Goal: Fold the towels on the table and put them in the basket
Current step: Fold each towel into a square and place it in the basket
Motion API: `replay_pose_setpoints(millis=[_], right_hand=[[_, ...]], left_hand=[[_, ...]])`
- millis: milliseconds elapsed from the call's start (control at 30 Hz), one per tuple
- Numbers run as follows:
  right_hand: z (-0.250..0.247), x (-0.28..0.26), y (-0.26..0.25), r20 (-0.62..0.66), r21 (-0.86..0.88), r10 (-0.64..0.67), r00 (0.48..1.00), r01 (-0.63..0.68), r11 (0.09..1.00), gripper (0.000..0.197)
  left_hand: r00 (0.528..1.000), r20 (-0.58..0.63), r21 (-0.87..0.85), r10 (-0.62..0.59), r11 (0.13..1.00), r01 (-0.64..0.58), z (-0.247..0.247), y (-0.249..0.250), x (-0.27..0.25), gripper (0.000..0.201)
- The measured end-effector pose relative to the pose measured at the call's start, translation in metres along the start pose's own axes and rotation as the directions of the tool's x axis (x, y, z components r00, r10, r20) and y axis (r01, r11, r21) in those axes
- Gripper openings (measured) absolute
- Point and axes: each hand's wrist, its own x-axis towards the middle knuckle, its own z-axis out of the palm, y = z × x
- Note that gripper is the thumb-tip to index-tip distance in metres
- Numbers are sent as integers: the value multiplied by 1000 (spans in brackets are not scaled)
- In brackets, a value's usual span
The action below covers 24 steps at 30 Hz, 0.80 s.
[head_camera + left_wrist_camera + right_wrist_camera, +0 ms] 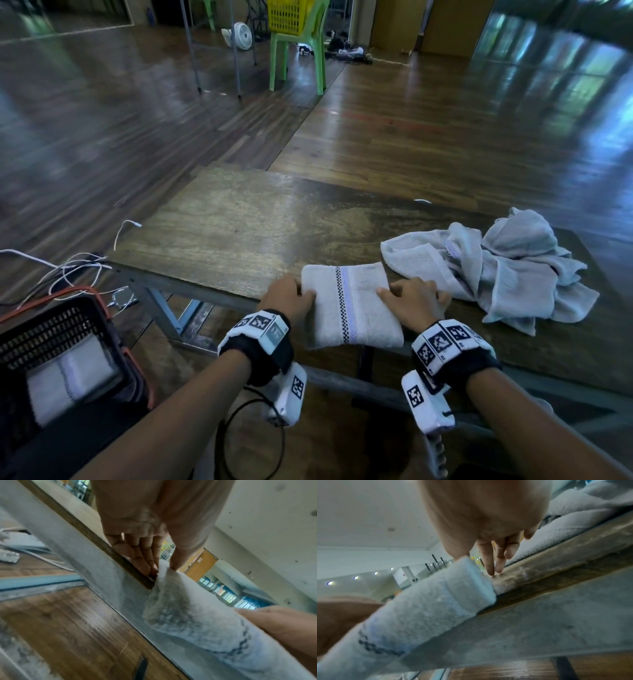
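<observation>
A folded grey towel with a checkered stripe lies at the table's near edge, its front end hanging over. My left hand pinches its left edge; in the left wrist view the thumb sits on top of the towel and the fingers lie under that edge against the tabletop. My right hand holds the right edge, thumb on top. In the right wrist view its fingers reach the tabletop beside the towel. A black basket stands low at the left.
A crumpled pile of grey towels lies on the wooden table just right of my right hand. A folded towel lies inside the basket. White and orange cables trail on the floor at the left. A green chair stands far behind.
</observation>
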Motion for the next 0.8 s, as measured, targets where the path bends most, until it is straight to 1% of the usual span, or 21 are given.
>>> replay_pose_setpoints(millis=[167,233,300,367,433,533,600,667,700,733,800], right_hand=[[0,1,-2,62,131,101,993,-108,985,38],[2,3,-1,95,225,130,987,-148,963,39],[1,3,-3,148,359,120,982,-166,918,42],[-2,1,-6,189,452,87,978,-165,877,43],[-5,2,-8,193,496,62,979,-152,855,41],[-8,2,-8,190,533,43,981,-140,835,37],[-11,-1,-7,220,587,50,974,-173,791,32],[-15,-5,-3,261,657,54,964,-218,722,20],[-18,-9,-2,284,688,64,957,-250,681,18],[-21,-15,0,312,713,79,947,-288,639,21],[-30,-29,1,361,744,89,928,-345,573,17]], left_hand=[[997,62,-57,-41,997,45,-2,8,0,42],[994,82,-105,-67,992,76,-2,10,0,44],[991,99,-152,-88,983,102,-1,12,-1,42],[991,101,-193,-90,975,108,0,14,-2,40],[991,94,-256,-90,960,112,2,15,-3,42],[991,85,-415,-102,901,128,1,18,-5,42],[986,91,-496,-136,853,164,-1,18,-7,35],[980,110,-575,-165,794,198,-4,18,-13,14],[977,122,-604,-175,768,213,-5,19,-17,5],[975,137,-627,-175,747,222,-7,20,-21,3],[971,176,-666,-163,707,239,-12,22,-31,6]])
